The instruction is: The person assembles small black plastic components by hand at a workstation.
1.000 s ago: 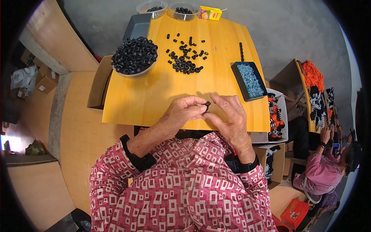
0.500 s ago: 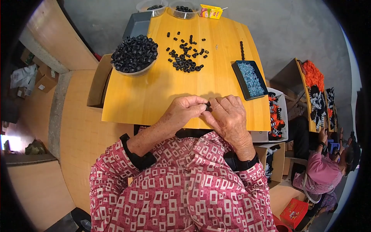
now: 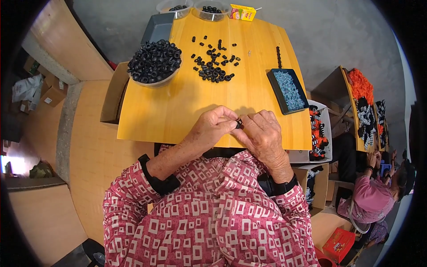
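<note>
Close to the table's near edge, my left hand (image 3: 214,125) and my right hand (image 3: 263,133) meet over a small black ring-like part (image 3: 239,123). Thumb and forefinger of the left hand pinch it, while the curled right fingers and thumb hold it from the other side. Farther off on the table lie several loose black parts (image 3: 213,72) of similar look. A round bowl (image 3: 156,83) heaped with black ring-shaped parts (image 3: 155,61) stands at the left. At the right is a black tray (image 3: 297,111) filled with small clear bluish pieces (image 3: 288,90).
Two clear tubs (image 3: 211,17) with black parts, an empty grey tray (image 3: 159,28) and a yellow drink carton (image 3: 243,13) line the far edge. A black stack of parts (image 3: 279,58) lies beyond the tray. Right of the table are a white box (image 3: 328,129) and a seated person (image 3: 373,198).
My left fingers have lifted slightly and turned the black part, so more of it shows. My right hand has shifted a little. The things on the table lie as before.
</note>
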A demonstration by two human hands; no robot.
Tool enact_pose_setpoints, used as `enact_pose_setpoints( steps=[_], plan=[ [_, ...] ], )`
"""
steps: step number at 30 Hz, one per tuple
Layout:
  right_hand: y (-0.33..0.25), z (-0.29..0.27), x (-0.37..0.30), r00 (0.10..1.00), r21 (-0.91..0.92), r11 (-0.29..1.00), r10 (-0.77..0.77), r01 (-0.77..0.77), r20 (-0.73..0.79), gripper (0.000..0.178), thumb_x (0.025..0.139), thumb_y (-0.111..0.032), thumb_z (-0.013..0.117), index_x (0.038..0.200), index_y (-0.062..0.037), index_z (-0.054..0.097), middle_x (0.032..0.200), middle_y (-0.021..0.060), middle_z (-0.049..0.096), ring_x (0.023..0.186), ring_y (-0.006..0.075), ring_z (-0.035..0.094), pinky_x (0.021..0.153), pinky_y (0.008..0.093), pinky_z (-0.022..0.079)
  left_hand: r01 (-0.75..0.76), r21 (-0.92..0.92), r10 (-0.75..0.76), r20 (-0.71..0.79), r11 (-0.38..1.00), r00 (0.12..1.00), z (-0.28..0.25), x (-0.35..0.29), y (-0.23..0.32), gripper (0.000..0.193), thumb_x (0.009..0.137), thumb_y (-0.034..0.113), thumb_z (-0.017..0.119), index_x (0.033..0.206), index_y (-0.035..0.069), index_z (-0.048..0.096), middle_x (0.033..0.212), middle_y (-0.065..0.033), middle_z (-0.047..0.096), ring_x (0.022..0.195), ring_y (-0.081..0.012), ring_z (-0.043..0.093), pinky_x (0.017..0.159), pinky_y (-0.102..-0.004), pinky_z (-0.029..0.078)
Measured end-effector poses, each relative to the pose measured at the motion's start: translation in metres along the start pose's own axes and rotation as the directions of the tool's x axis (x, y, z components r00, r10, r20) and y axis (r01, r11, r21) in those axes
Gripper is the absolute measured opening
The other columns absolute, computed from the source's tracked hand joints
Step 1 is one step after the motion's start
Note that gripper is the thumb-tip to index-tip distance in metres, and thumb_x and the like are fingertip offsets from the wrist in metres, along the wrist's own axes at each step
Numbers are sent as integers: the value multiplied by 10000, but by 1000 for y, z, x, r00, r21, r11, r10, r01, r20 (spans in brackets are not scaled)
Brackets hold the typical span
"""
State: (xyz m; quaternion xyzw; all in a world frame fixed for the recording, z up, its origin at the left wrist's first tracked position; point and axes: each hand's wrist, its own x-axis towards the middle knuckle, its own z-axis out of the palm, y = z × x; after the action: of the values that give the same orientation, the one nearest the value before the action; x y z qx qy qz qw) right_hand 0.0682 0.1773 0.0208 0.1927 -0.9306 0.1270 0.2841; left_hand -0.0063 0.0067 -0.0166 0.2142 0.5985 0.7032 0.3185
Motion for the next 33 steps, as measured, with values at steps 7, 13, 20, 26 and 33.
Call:
enact_pose_setpoints(
  steps=[7, 13, 20, 26, 33],
  plan=[
    [-1, -3, -3, 998, 13, 1000, 11, -12, 56, 245, 744, -150, 783, 867, -7, 628, 746, 90, 546, 723, 267, 559, 672, 382, 461, 62, 207, -74, 49, 976, 996, -2, -3, 11, 259, 956, 101, 580, 1187, 2, 517, 887, -73, 695, 888, -67, 584, 820, -232, 458],
    [2, -6, 0, 999, 97, 994, 39, -42, 31, 249, 742, -144, 789, 869, -18, 617, 743, 96, 544, 713, 276, 563, 669, 386, 472, 5, 133, -11, 46, 991, 999, -1, -1, 7, 332, 944, 120, 583, 1244, 2, 507, 918, -96, 702, 868, -85, 593, 796, -245, 462],
    [6, -5, -5, 993, 160, 980, 114, -120, 43, 261, 723, -144, 797, 868, -20, 618, 744, 93, 540, 713, 276, 563, 668, 382, 476, 41, 49, -42, 28, 998, 999, 0, -2, 18, 398, 912, 111, 628, 1270, -5, 497, 972, -142, 722, 920, -114, 634, 831, -258, 486],
    [1, -4, -6, 999, 49, 998, 46, -47, 21, 293, 683, -118, 820, 877, -10, 629, 760, 108, 576, 698, 280, 574, 665, 371, 487, 104, 12, -104, -35, 994, 994, 2, -5, 20, 408, 887, 90, 660, 1249, -16, 506, 1014, -170, 718, 956, -135, 649, 866, -263, 495],
    [0, 2, -10, 998, 35, 998, 57, -57, 7, 220, 752, -136, 767, 774, -35, 573, 729, 92, 510, 714, 274, 556, 672, 386, 466, 84, -80, -89, -63, 993, 994, 5, -5, 12, 409, 868, 76, 680, 1231, -16, 517, 991, -165, 713, 948, -151, 657, 858, -267, 502]
  ],
)
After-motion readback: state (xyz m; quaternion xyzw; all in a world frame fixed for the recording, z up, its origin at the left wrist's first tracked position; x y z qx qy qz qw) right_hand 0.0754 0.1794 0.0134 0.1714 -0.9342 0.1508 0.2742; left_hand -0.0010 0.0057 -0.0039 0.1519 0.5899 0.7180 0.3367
